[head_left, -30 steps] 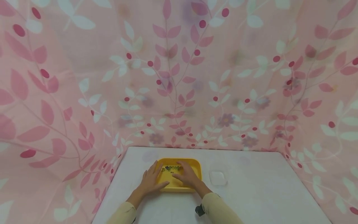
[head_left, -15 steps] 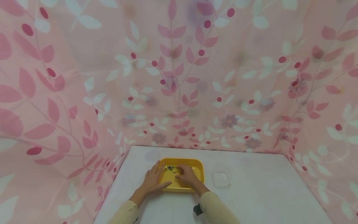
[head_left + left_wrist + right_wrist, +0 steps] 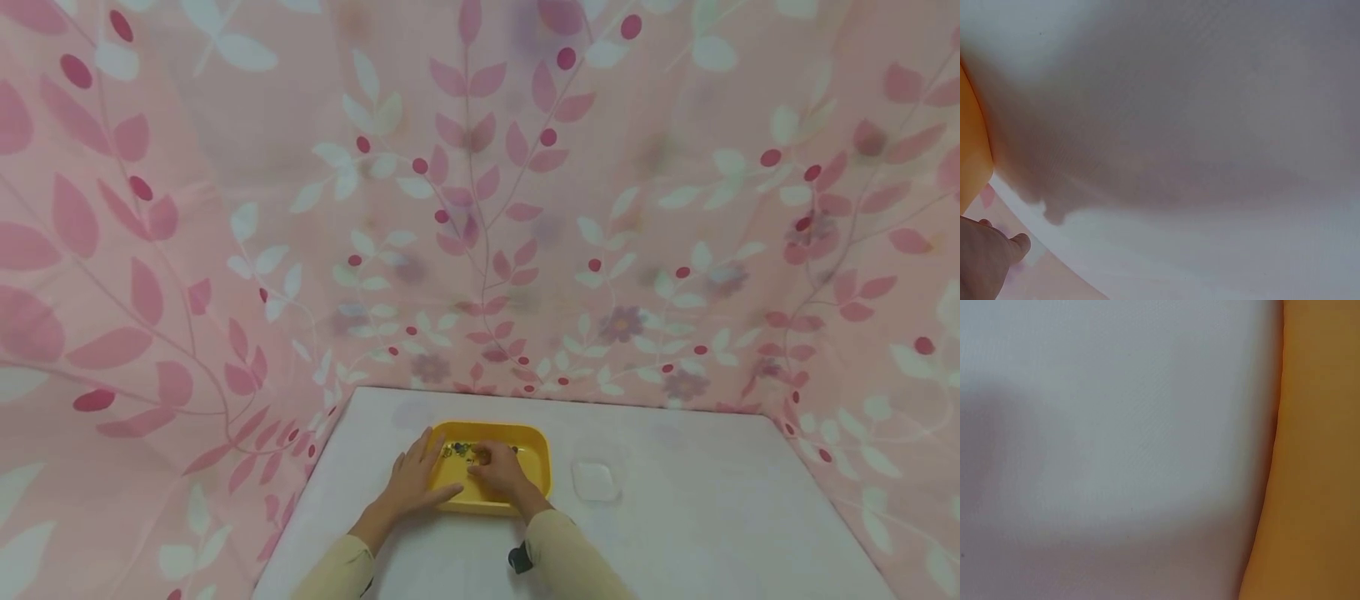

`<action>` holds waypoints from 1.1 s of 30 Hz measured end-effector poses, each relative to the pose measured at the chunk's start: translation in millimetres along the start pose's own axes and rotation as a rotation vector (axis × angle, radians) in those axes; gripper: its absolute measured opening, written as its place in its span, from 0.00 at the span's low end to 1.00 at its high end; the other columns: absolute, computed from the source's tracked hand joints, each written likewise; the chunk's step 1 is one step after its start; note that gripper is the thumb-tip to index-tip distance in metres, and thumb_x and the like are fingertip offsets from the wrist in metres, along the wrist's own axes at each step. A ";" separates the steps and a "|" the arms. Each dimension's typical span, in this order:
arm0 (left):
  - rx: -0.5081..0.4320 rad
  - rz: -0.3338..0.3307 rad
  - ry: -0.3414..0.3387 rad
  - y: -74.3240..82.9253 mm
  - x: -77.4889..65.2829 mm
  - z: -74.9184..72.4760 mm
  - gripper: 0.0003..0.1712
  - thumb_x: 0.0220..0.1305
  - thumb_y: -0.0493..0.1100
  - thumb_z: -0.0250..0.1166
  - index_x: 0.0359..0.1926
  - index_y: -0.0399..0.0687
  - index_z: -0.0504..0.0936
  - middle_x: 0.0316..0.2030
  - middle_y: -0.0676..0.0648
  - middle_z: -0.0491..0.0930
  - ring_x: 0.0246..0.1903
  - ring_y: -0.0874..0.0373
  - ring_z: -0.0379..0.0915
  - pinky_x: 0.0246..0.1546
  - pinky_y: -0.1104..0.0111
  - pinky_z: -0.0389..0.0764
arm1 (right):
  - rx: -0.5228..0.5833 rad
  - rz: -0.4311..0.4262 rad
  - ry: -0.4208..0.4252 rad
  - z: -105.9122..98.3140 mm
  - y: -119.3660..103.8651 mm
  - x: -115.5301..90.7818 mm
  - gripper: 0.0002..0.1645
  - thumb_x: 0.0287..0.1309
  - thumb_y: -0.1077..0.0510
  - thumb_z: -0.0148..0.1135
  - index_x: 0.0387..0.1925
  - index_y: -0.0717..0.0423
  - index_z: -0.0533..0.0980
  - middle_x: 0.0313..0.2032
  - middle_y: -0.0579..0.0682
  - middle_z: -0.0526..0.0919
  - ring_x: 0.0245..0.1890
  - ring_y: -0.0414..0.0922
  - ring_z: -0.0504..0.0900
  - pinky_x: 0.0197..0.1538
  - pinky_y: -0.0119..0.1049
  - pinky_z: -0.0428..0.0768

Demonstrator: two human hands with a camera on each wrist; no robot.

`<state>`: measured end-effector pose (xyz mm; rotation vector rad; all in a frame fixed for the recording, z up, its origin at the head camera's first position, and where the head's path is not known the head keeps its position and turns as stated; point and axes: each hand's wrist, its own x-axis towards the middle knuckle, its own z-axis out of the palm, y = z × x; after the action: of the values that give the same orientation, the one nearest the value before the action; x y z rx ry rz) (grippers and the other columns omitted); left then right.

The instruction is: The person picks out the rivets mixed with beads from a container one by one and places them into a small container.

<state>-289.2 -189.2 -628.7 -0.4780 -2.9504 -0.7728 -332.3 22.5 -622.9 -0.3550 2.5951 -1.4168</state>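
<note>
A shallow yellow tray (image 3: 480,507) stands on the white table, holding several small greenish, glassy, marble-like pieces (image 3: 460,449) near its back left. My left hand (image 3: 408,483) rests at the tray's left side, fingers extended and thumb spread along the front rim. Inside the tray, my right hand (image 3: 502,472) reaches down with bent fingers, thumb and forefinger tips apart near a tiny dark piece (image 3: 470,461). Whether it holds anything is hidden. A dark bead-like piece (image 3: 515,450) lies just right of that hand. The left wrist view catches part of the left hand (image 3: 988,256).
A clear, square plastic container (image 3: 596,482) sits on the white table (image 3: 712,508) right of the tray. Pink leaf-patterned cloth (image 3: 480,208) hangs behind and at both sides. The right wrist view shows mostly tabletop and the tray's outer wall (image 3: 1319,456).
My right hand's fingers have bent further inward over the small pieces, and fewer show in the row. A dark piece now shows to its right. My left hand keeps its place at the tray.
</note>
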 end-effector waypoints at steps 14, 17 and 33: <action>-0.013 -0.001 0.009 -0.1 0.6 1.4 0.58 0.56 0.77 0.58 0.78 0.54 0.51 0.79 0.40 0.42 0.75 0.39 0.48 0.67 0.34 0.51 | -0.067 -0.021 0.070 8.8 1.9 4.5 0.14 0.54 0.62 0.72 0.43 0.63 0.83 0.40 0.54 0.85 0.40 0.47 0.80 0.49 0.50 0.80; -0.009 -0.002 0.002 -1.0 0.7 5.1 0.58 0.56 0.77 0.58 0.79 0.55 0.50 0.79 0.40 0.42 0.75 0.39 0.48 0.67 0.34 0.51 | -0.097 -0.014 0.080 9.9 3.6 4.7 0.13 0.55 0.61 0.71 0.42 0.62 0.83 0.39 0.53 0.86 0.41 0.47 0.80 0.50 0.50 0.80; 0.012 -0.002 0.025 -1.3 2.0 3.3 0.58 0.56 0.76 0.60 0.78 0.52 0.52 0.78 0.39 0.44 0.74 0.38 0.51 0.67 0.33 0.51 | -0.221 -0.024 0.087 15.7 6.2 12.7 0.03 0.54 0.61 0.72 0.31 0.57 0.85 0.27 0.46 0.82 0.31 0.42 0.76 0.39 0.41 0.79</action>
<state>-291.4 -188.1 -631.9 -0.4611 -2.9309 -0.7559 -341.3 9.4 -636.9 -0.3613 2.8356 -1.1789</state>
